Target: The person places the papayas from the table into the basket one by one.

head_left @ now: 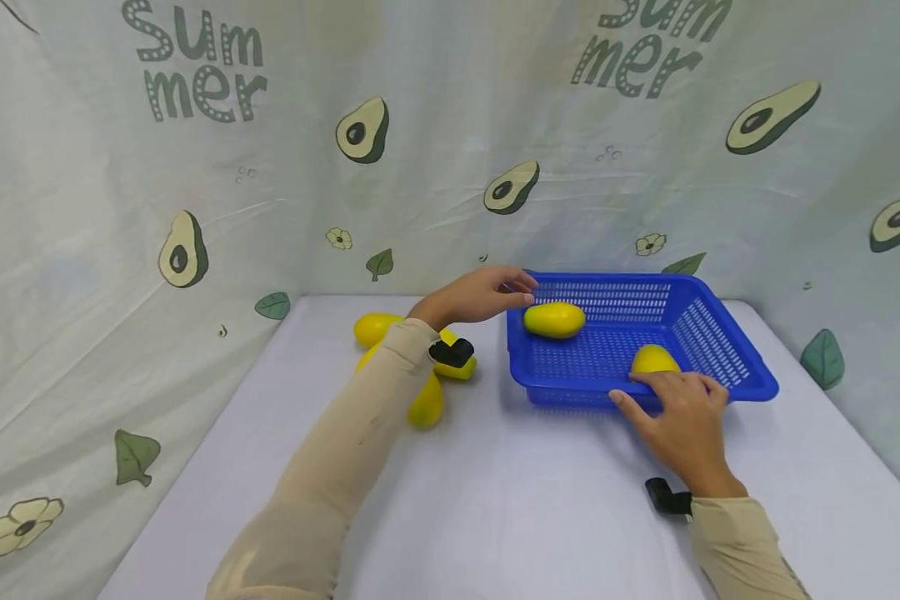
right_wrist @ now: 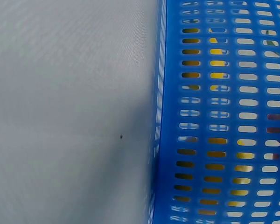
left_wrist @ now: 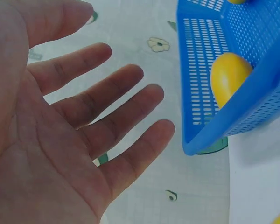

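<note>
A blue plastic basket (head_left: 592,385) with slotted walls stands at the back right of the table. It holds a yellow mango (head_left: 554,320) by its left wall and another mango (head_left: 654,359) near the front wall, partly hidden by the right hand. My left hand (head_left: 483,293) hovers at the basket's left rim, holding nothing; in the left wrist view its fingers are spread and loosely extended. My right hand (head_left: 678,421) grips the front rim, thumb outside and fingers over the edge. Through the slots in the right wrist view, parts of the fingers (right_wrist: 274,130) show.
Several more yellow mangoes (head_left: 425,407) lie on the white table (head_left: 495,517) left of the basket, partly covered by the left forearm. A pale curtain (head_left: 420,183) printed with avocados hangs behind and around the table.
</note>
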{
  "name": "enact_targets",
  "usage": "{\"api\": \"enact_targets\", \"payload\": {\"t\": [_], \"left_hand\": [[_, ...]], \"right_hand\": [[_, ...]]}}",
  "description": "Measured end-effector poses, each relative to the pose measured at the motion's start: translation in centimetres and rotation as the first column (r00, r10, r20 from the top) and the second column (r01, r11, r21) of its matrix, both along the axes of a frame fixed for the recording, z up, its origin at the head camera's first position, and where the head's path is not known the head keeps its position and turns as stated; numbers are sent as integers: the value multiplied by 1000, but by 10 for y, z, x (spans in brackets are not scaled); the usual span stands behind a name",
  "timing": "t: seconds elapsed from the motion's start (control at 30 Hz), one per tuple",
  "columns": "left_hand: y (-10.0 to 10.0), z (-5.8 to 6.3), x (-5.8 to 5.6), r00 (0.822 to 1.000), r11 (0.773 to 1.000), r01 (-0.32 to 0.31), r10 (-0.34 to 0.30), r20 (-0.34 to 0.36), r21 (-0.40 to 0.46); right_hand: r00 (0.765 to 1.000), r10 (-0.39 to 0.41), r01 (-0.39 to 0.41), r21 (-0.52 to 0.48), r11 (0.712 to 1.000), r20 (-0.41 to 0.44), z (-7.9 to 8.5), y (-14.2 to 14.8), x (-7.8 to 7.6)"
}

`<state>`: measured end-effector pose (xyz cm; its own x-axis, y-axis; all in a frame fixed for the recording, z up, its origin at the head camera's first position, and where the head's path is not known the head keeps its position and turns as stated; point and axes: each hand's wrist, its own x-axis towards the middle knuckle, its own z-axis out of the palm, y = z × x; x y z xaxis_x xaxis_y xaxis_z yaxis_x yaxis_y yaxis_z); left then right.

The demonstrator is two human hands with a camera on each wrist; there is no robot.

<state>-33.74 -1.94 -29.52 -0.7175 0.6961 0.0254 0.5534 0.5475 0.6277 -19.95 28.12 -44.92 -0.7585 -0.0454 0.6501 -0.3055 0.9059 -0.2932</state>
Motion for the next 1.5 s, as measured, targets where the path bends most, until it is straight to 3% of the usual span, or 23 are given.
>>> {"api": "enact_targets", "payload": {"t": [0.23,0.47,0.73,0.93,1.07,1.3,1.5], "left_hand": [[-16,-6,10,1000,999,-20,20,11,51],[-30,-15,18,998,998,-48,46,47,44],[-43,-20,25,996,996,-89,89,12,19],[-63,-27,33,987,987,-159,159,-22,8],[-81,-36,41,980,979,-201,201,-8,46],[-111,-49,50,965,948,-259,262,9,183],[-122,-63,59,951,937,-296,307,-31,186]], "right_hand": [[1000,-5,5,9,1000,-10,1,2,3],[1000,-1,1,13,1000,-12,-1,1,1],[1000,-12,12,19,1000,-1,1,1,0],[1000,-8,8,13,1000,-2,2,0,0],[1000,-15,15,13,1000,13,-1,-1,2],[1000,-12,12,15,1000,7,1,-3,1],[1000,-14,14,12,1000,5,2,-1,0]]}}
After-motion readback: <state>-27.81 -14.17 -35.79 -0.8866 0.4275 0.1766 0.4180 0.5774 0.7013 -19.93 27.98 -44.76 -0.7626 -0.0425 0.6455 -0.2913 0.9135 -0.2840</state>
